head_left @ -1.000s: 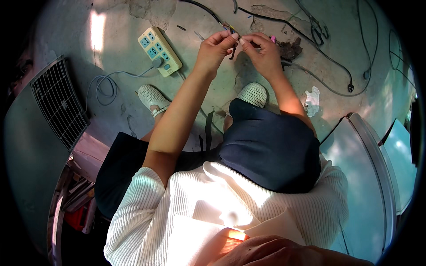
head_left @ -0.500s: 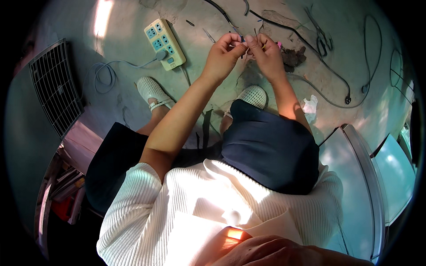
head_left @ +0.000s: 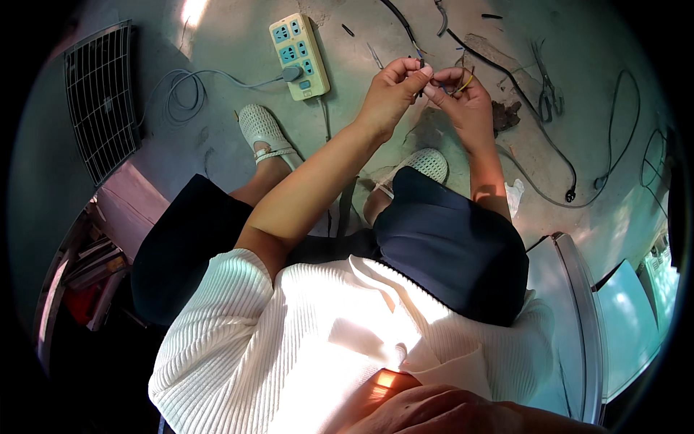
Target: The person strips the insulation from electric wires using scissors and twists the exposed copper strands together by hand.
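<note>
Out in front of me, above the floor, my two hands meet fingertip to fingertip. My left hand (head_left: 390, 98) is closed in a pinch on the thin-wire end of a black cable (head_left: 396, 16) that comes in from the far edge; a short dark piece shows at its fingertips. My right hand (head_left: 466, 112) is pinched too, with a thin yellow wire (head_left: 466, 81) curving across its fingers. Exactly where the wires meet is too small to make out.
A cream power strip (head_left: 323, 81) with a grey plug (head_left: 291, 73) lies to the left. At right are scissors (head_left: 547, 94), a second black cable (head_left: 517, 83) ending in a plug (head_left: 570, 195), and a thin grey cord (head_left: 614, 152). A wire rack (head_left: 101, 101) stands far left.
My view has shifted, so the floor things sit farther right. Both hands are still together and pinched; the yellow wire in my right hand now shows more clearly.
</note>
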The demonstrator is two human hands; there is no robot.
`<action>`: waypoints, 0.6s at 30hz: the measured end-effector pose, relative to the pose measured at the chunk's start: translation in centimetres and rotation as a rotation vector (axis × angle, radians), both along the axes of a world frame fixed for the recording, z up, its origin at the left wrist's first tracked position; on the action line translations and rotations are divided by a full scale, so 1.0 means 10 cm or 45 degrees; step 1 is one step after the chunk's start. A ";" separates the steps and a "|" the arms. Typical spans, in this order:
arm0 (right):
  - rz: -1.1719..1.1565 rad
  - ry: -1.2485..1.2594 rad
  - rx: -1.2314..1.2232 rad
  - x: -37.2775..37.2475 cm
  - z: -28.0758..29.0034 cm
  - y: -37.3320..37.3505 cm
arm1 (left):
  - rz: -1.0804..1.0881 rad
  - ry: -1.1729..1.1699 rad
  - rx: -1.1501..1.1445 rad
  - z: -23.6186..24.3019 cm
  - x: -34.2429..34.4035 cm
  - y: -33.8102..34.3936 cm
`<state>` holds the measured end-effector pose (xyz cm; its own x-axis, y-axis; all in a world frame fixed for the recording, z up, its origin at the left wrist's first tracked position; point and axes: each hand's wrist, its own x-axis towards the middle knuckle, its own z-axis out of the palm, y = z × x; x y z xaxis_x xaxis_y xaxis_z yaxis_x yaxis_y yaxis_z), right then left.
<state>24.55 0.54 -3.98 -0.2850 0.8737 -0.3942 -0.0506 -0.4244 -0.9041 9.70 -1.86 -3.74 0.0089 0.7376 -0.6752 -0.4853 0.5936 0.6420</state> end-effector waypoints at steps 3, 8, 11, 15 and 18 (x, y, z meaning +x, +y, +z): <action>-0.087 -0.081 0.101 -0.02 -0.02 0.01 | 0.035 -0.045 -0.028 0.02 0.03 0.02; -0.132 -0.321 0.255 0.00 0.04 0.02 | 0.244 -0.057 -0.053 0.08 0.03 0.04; -0.180 -0.390 0.258 0.01 0.07 0.03 | 0.396 -0.053 0.017 0.01 -0.11 0.10; -0.228 -0.394 0.310 0.03 0.05 0.03 | 0.144 -0.244 -0.156 0.07 -0.14 0.09; -0.235 -0.392 0.438 0.03 0.01 0.02 | 0.037 -0.374 -0.432 0.17 -0.03 0.11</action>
<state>24.89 0.72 -3.85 -0.0291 0.9929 -0.1155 0.1948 -0.1077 -0.9749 9.36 -0.71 -2.03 0.2188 0.4778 -0.8508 -0.6378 0.7299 0.2459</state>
